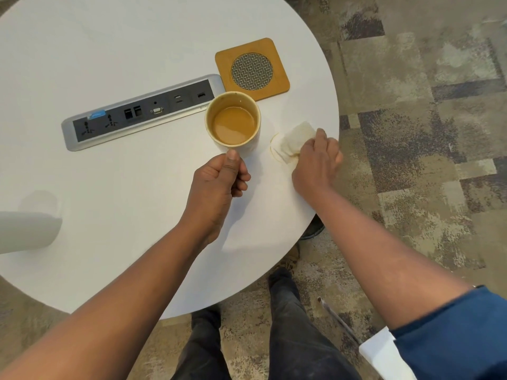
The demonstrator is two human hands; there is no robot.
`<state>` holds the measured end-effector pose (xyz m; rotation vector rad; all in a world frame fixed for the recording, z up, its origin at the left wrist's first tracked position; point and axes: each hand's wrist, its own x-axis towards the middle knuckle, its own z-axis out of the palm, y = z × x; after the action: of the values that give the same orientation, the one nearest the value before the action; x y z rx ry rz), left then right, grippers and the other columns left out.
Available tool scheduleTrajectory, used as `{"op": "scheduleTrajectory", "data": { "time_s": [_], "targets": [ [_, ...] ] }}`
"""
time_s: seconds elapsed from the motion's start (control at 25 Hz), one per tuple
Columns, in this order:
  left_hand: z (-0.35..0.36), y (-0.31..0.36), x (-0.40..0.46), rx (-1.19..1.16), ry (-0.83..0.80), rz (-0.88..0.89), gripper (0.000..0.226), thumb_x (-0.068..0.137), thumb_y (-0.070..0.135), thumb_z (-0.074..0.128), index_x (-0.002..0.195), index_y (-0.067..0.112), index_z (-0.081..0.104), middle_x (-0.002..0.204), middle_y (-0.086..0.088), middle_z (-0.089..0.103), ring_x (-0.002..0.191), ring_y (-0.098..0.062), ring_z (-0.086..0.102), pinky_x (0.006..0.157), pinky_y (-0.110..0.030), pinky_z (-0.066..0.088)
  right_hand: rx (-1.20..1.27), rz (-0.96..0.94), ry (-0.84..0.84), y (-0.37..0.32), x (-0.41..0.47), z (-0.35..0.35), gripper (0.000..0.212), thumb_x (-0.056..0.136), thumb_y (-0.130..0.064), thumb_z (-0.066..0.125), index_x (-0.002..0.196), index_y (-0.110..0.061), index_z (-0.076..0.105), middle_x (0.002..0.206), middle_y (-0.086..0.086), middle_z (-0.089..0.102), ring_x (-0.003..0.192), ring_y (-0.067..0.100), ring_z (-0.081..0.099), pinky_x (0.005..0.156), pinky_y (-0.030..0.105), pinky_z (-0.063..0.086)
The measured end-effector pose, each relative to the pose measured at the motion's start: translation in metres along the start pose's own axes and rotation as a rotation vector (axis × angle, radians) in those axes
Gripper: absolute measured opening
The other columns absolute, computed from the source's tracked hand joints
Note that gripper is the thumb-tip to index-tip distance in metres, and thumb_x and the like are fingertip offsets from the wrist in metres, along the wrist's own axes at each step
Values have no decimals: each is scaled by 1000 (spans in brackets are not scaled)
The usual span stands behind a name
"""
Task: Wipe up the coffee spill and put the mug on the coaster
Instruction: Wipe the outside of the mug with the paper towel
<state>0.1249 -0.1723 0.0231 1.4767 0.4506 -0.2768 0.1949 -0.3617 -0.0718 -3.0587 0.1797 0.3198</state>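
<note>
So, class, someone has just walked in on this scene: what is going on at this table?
A person stands at a round white table. The left hand holds a cream ceramic mug of milky coffee by its handle. The right hand presses a stained white paper napkin onto a pale coffee ring on the tabletop. The square wooden coaster with a metal mesh centre sits empty just beyond the mug, beside a grey power socket strip.

Mug [233,120] on table [109,50], before coaster [252,69], beside tissue [295,142]

No legible text (sticker blurred)
</note>
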Motion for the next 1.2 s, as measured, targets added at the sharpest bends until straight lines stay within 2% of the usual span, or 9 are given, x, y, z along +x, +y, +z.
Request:
{"op": "scheduleTrajectory", "data": {
  "time_s": [0.12,0.32,0.56,0.68,0.8,0.92,1.0,1.12,1.2],
  "targets": [
    [-1,-1,1,6,-5,-6,40,106,38,46,78,20,68,79,-5,65,73,-17,55,71,-31,47,45,-68,-51,-7,18,-7,63,92,-1,48,153,-2,29,162,16,26,142,36,29,116,42,31],
    [-2,-2,0,2,-14,-10,39,106,38,47,79,19,67,80,-5,65,73,-18,54,70,-31,47,34,-318,-144,-27,32,-9,66,94,-4,34,158,-7,19,167,12,13,154,32,10,125,40,13],
    [1,2,2,-12,-1,-4,38,106,37,47,80,17,66,78,-6,65,72,-17,54,69,-30,47,75,-575,-176,-17,-13,2,61,95,-2,37,155,-13,32,165,5,24,153,26,19,119,40,26],
    [1,5,3,4,-2,-6,40,106,38,46,78,20,67,77,-4,65,72,-18,54,70,-31,47,65,-552,-127,6,-36,10,55,93,1,44,148,-9,46,157,9,40,148,28,33,116,44,36],
    [1,4,4,13,-7,-16,41,107,38,46,76,23,68,78,-4,65,73,-18,54,71,-32,47,45,-363,-108,21,-45,5,58,97,3,37,153,-11,35,163,4,29,151,22,24,119,37,27],
    [0,3,5,29,-11,-28,41,107,38,45,77,22,68,78,-5,65,74,-19,54,72,-33,48,87,-120,-39,24,-27,-8,62,97,5,37,155,-15,31,165,0,24,152,19,21,114,36,35],
    [0,2,4,35,-15,-30,41,107,38,45,77,21,67,79,-5,65,73,-18,54,71,-32,48,113,-72,-29,17,-3,-9,61,97,4,39,154,-17,33,165,0,26,152,22,22,113,39,36],
    [0,3,3,34,-26,-25,40,107,37,45,78,19,66,79,-6,64,73,-17,54,70,-30,47,114,-205,-67,-12,26,-6,56,98,-1,38,150,-19,41,162,5,33,146,33,29,109,45,39],
    [-1,4,4,28,-29,-18,40,107,37,45,78,19,66,79,-6,64,73,-17,53,70,-30,47,106,-415,-51,-32,22,-6,46,95,-5,40,137,-16,57,148,11,51,129,41,44,93,49,49]
  ]
}}
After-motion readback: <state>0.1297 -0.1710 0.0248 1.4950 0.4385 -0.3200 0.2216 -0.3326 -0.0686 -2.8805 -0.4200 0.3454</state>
